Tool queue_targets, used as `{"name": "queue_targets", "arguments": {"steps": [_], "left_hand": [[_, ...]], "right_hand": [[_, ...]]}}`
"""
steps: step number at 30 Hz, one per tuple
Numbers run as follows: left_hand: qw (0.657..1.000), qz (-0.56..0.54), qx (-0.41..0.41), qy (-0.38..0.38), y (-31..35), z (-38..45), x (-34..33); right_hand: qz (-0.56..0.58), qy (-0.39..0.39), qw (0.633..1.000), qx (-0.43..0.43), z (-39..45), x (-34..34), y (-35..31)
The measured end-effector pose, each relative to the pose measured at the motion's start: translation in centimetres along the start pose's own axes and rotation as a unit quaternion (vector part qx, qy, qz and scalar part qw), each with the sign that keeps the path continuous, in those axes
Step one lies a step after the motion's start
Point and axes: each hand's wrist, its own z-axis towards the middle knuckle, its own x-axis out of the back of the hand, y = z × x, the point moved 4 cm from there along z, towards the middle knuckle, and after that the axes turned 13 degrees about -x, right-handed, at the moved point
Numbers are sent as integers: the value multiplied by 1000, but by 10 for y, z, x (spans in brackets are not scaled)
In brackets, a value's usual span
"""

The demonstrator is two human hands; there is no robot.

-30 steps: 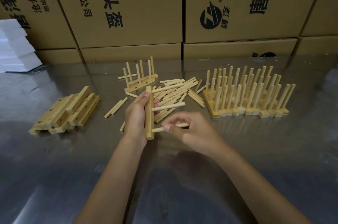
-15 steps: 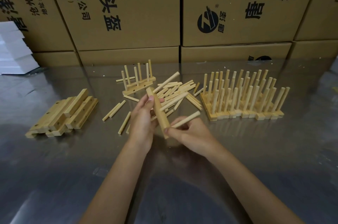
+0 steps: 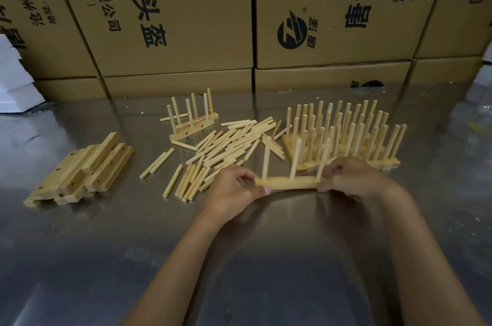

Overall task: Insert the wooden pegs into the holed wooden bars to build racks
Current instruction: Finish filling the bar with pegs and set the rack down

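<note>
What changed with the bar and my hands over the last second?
The bar turned from upright to level, with three pegs now standing in it. The right hand left its loose peg and took the bar's right end; the left hand kept its hold. The piles stayed put.

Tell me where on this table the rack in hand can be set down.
Free: the steel table in front of both hands; the strip between the bar stack and the loose pegs. Crowded: the middle, where pegs run up to the finished racks and the small rack.
</note>
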Motion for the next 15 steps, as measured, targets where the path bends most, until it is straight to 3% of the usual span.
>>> {"name": "queue_targets", "arguments": {"steps": [3,6,10,15], "left_hand": [[993,106,-36,30,6,-1,-10],[990,123,-54,45,16,3,-26],[983,147,-105,25,35,9,-56],[986,95,-125,53,48,17,-71]], "right_hand": [[-20,43,999,-24,2,13,13],[-103,-45,993,-30,-7,7,13],[-187,-180,965,27,-25,-24,-11],[-184,-204,960,58,-29,-43,-24]]}}
